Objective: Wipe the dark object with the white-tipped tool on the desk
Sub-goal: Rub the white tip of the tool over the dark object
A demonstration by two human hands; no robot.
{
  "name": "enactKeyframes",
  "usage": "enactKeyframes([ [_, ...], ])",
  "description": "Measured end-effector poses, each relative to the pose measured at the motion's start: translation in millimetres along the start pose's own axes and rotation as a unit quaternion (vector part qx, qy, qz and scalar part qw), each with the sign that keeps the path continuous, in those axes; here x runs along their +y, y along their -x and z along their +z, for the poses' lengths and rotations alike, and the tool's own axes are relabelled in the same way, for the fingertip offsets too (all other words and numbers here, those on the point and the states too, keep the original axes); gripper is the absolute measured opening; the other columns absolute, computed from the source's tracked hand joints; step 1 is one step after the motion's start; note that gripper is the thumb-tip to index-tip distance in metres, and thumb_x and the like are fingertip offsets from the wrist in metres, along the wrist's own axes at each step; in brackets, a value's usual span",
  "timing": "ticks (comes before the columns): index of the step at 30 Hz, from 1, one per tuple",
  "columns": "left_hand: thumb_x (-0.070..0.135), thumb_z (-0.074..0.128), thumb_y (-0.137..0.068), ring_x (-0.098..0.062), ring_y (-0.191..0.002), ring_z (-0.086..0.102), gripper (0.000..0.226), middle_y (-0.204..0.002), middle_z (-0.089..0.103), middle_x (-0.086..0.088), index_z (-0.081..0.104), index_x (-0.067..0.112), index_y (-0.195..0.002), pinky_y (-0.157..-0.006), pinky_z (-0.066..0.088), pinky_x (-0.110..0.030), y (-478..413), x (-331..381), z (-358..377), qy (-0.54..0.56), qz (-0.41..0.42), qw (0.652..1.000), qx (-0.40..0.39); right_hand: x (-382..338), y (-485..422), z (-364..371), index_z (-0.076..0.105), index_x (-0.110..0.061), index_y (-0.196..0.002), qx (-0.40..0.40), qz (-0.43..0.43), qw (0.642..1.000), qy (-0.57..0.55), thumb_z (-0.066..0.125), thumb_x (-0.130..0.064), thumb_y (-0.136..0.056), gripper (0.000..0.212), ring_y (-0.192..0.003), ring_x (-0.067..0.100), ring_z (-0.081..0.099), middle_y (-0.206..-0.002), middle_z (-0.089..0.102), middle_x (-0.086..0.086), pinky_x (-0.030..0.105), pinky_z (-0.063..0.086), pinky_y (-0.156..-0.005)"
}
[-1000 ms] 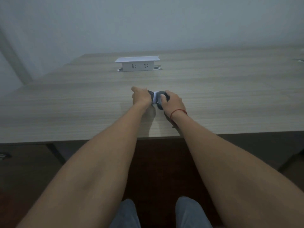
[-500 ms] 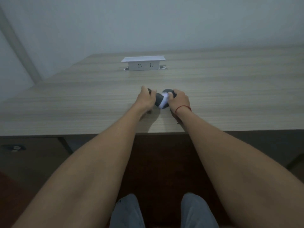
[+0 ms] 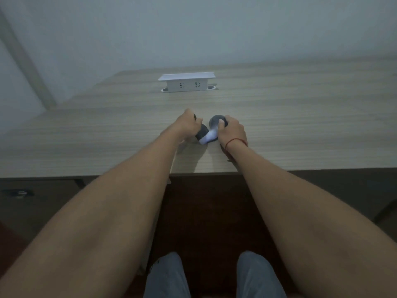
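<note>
L hand clamped on the tool handle; R hand clamped on the dark object. Obj looks small, light, hard, prob smooth, so grip its sides firmly just above the worktop.

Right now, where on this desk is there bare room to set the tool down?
Bare desk stretches right of the right hand and left of the left hand. A free strip lies between hands and socket box. Crowded only between the hands.

table: pale wood-grain laminate, matt, smooth | socket box: white plastic, smooth, slight sheen | dark object: dark grey, matt, material unclear | tool: dark matt body, white soft-looking tip | wrist cord: red thread | trousers: grey-blue cloth
</note>
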State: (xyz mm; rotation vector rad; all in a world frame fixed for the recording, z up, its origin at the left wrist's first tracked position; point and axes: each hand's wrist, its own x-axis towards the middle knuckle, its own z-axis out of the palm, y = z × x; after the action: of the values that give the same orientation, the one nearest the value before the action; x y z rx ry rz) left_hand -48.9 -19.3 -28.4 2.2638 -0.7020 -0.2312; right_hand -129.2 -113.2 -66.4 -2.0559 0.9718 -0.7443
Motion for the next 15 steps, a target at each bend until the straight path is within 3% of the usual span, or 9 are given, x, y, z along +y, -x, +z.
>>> enactKeyframes([
  [4,0.028,0.040,-0.102,-0.042,-0.111,0.058,0.040,-0.126,0.053,-0.026,0.037,-0.003,-0.127,-0.087,0.054,-0.044,-0.5,-4.5,-5.2,0.072,0.008,0.994,0.087,1.5,-0.6,3.5,0.058,-0.013,-0.124,0.007,-0.023,1.000,0.006,0.033,-0.029,-0.100,0.038,-0.111,0.031,0.057,-0.124,0.062,0.014,0.029,0.036,-0.080],
  [8,0.033,0.040,-0.101,-0.029,-0.078,0.055,0.029,-0.113,0.057,-0.023,0.039,0.007,-0.113,-0.061,0.048,-0.034,-0.3,-12.4,7.3,0.066,-0.003,0.998,-0.007,1.9,-1.6,3.7,0.061,-0.011,-0.111,0.015,-0.022,1.000,-0.011,0.035,-0.034,-0.097,0.037,-0.092,0.027,0.054,-0.113,0.063,0.014,0.029,0.036,-0.078],
  [11,0.031,0.044,-0.100,-0.033,-0.092,0.056,0.032,-0.119,0.057,-0.024,0.045,0.003,-0.114,-0.075,0.044,-0.037,-5.7,-13.2,1.8,0.062,0.017,0.998,0.007,1.2,-1.5,5.6,0.058,-0.013,-0.117,0.016,-0.006,1.000,-0.018,0.040,-0.048,-0.092,0.047,-0.100,0.027,0.056,-0.120,0.059,0.013,0.037,0.046,-0.086],
  [13,0.029,0.044,-0.100,-0.036,-0.108,0.056,0.038,-0.123,0.057,-0.023,0.046,-0.002,-0.122,-0.080,0.040,-0.033,-8.0,-16.0,-2.0,0.072,0.013,0.996,0.053,0.6,2.9,4.7,0.048,-0.014,-0.132,0.012,-0.001,1.000,0.012,0.051,-0.062,-0.082,0.070,-0.115,0.028,0.053,-0.131,0.050,0.010,0.045,0.047,-0.096],
  [15,0.026,0.043,-0.101,-0.035,-0.114,0.055,0.037,-0.125,0.056,-0.023,0.045,-0.003,-0.124,-0.080,0.037,-0.030,-7.3,-21.9,-4.2,0.102,-0.006,0.990,0.096,1.2,4.4,2.3,0.038,-0.014,-0.141,-0.003,-0.014,0.999,0.040,0.066,-0.062,-0.071,0.090,-0.125,0.027,0.047,-0.139,0.043,0.009,0.045,0.045,-0.102],
])
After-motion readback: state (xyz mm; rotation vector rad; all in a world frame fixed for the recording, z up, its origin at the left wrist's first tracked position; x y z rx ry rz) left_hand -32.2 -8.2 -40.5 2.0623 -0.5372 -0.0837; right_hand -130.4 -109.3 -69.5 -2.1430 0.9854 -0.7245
